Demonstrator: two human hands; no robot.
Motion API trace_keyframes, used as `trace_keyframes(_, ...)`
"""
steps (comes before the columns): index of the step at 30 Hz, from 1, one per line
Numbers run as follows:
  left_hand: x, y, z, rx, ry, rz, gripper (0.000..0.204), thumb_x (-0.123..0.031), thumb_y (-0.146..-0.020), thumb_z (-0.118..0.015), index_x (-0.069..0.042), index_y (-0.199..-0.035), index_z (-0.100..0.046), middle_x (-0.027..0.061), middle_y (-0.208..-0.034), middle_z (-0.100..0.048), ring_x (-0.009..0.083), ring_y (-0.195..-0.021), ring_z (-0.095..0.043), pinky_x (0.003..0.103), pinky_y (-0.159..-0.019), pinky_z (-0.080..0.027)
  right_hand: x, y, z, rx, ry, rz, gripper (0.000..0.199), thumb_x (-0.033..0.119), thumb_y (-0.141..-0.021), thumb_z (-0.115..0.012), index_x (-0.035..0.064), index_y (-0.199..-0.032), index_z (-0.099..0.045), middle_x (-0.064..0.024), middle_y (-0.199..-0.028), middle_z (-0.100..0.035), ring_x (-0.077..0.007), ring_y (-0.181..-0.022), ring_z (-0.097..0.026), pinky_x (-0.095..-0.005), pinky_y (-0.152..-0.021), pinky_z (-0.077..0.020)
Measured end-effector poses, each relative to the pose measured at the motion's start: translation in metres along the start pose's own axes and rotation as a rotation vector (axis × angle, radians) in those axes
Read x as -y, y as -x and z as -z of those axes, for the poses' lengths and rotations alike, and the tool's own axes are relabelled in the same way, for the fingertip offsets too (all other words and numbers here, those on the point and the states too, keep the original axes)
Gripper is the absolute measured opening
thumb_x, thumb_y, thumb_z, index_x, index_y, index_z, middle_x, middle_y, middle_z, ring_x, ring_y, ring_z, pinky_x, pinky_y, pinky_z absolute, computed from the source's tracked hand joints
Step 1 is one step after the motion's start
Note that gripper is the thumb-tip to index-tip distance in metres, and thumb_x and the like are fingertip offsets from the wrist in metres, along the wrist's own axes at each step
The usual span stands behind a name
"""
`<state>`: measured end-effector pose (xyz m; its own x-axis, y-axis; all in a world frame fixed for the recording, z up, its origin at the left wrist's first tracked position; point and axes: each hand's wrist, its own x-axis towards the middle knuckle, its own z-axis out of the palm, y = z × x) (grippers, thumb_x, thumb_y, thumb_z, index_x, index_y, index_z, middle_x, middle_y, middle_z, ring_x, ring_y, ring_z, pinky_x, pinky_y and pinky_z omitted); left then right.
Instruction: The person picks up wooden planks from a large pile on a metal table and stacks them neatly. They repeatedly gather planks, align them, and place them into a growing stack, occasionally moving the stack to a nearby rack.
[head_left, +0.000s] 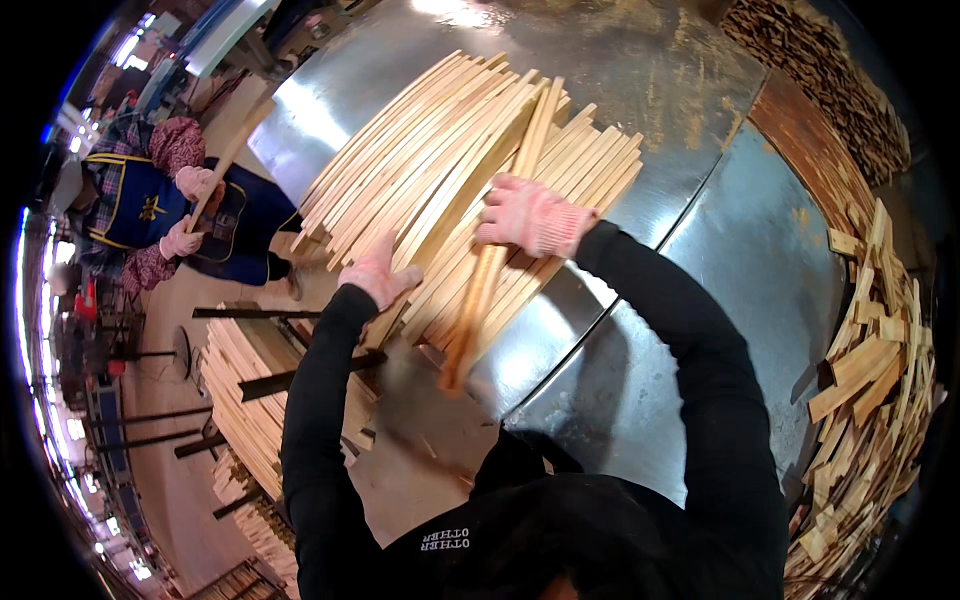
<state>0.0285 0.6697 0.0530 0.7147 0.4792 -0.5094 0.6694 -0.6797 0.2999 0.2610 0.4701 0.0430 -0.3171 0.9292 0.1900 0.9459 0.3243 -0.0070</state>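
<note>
My right hand (535,215), in a pink-and-white knit glove, is closed around a long wooden strip (480,290). The strip's darker near end sticks out past the table edge toward me. To its left, my left hand (375,275), gloved alike, grips the near part of a wider wooden strip (440,225), thumb on one side and fingers on the other. Its fingertips are partly hidden. Both hands are over a spread layer of pale wooden strips (400,150), lying side by side on a metal-topped table (650,60).
Stacked strips (240,400) rest on a rack with dark metal bars (275,383) at lower left. A co-worker (150,205) at left holds a long strip. Loose wood pieces (860,380) are heaped at right, and a large wood stack (815,75) stands at far right.
</note>
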Motion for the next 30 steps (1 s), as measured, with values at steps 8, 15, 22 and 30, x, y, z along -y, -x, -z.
trace_keyframes(8,-0.021,0.002,-0.034,-0.345,-0.126,-0.246,0.11,-0.029,-0.066,-0.083,-0.001,-0.151,-0.02,0.0237,-0.15,-0.034,0.0322,-0.137,-0.038,0.037,-0.112,-0.034,0.019,0.026,-0.017,-0.754,0.056,-0.624,0.047,0.024,-0.074,-0.067,0.0048,-0.117,-0.059,-0.0152,-0.11,-0.062,-0.0339,-0.108,-0.058,-0.049,-0.105,-0.0392)
trace_keyframes(15,-0.109,0.085,-0.055,-0.822,-0.453,-0.642,0.092,-0.03,-0.073,-0.077,0.004,-0.145,-0.032,0.0243,-0.136,-0.05,0.0403,-0.125,-0.049,0.046,-0.107,-0.039,0.106,0.449,0.052,-0.163,0.302,-2.211,0.077,0.044,-0.076,-0.069,-0.0018,-0.134,-0.048,-0.0227,-0.139,-0.048,-0.0387,-0.13,-0.043,-0.0466,-0.109,-0.0328)
trace_keyframes(22,-0.378,0.181,-0.251,0.412,0.394,-0.679,0.078,-0.006,-0.087,-0.065,0.008,-0.148,-0.019,0.0264,-0.142,-0.043,0.029,-0.129,-0.049,0.038,-0.105,-0.042,0.147,0.683,0.092,-0.425,0.278,-2.76,0.108,0.054,-0.071,-0.072,0.007,-0.152,-0.019,-0.0306,-0.149,-0.029,-0.0425,-0.131,-0.042,-0.0488,-0.106,-0.0362)
trace_keyframes(30,-0.661,0.109,-0.426,0.306,0.537,-0.688,0.082,-0.032,-0.086,-0.066,0.01,-0.144,-0.026,0.0181,-0.109,-0.061,0.0254,-0.108,-0.057,0.037,-0.093,-0.046,0.271,0.666,0.086,-1.01,-0.591,-2.153,0.107,0.028,-0.075,-0.077,0.0111,-0.154,-0.006,-0.0254,-0.139,-0.045,-0.0398,-0.12,-0.054,-0.0437,-0.1,-0.0446)
